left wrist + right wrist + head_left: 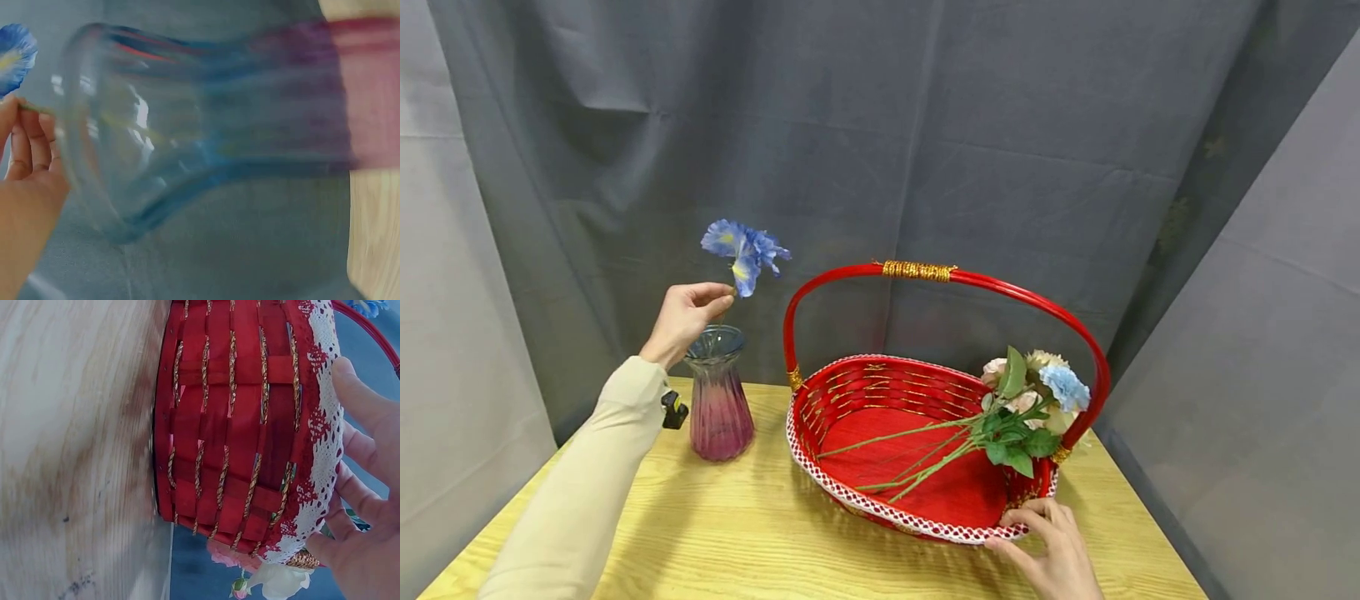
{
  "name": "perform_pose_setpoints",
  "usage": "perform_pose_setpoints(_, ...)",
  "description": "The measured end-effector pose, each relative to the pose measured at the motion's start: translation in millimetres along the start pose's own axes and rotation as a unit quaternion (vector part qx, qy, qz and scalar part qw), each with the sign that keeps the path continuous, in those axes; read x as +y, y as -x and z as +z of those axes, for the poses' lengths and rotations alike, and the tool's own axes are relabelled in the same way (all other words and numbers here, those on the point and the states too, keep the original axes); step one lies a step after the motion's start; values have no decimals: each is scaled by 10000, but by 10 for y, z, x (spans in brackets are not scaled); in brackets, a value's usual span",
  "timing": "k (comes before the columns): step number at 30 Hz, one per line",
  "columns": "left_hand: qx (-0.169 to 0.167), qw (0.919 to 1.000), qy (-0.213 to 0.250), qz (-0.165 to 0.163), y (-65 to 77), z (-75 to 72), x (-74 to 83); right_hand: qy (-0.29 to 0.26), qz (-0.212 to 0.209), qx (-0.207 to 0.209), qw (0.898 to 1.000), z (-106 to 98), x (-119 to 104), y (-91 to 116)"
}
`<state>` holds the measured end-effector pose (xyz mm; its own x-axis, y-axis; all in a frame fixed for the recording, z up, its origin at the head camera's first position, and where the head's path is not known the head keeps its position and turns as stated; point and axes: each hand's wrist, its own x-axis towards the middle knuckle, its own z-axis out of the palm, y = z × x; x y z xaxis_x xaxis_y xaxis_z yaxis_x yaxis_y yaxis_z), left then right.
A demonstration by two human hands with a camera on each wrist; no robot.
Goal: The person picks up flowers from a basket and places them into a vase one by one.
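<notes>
My left hand (685, 315) pinches the stem of a blue artificial iris (741, 254) just below its bloom. The stem runs down into the mouth of a glass vase (722, 417), blue at the top and fading to pink-purple below. In the left wrist view, the vase (206, 119) shows the thin stem through its glass neck. At the front right corner of a red woven basket (868, 425), my right hand (1052, 546) grips the white lace rim. Its thumb lies on the outer side in the right wrist view, with the other fingers (359, 494) over the rim.
A bunch of artificial flowers (1030, 408), pink, cream and light blue, lies in the basket's right side, green stems pointing left. The tall red handle (1030, 296) arches over the basket. Under everything is a wooden table (737, 533), with grey curtains (850, 167) behind.
</notes>
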<state>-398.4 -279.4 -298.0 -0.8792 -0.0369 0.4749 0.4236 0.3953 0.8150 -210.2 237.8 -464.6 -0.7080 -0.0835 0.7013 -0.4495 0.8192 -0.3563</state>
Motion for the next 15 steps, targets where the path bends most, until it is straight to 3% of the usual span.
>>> perform_pose_setpoints(5,-81,9975,-685,153,66,-14,-97,-38,11,12,10000,-3,-1,-1)
perform_pose_setpoints(15,-139,9899,-1414,44,119,-12,-176,-80,67,56,9999,-18,9,-8)
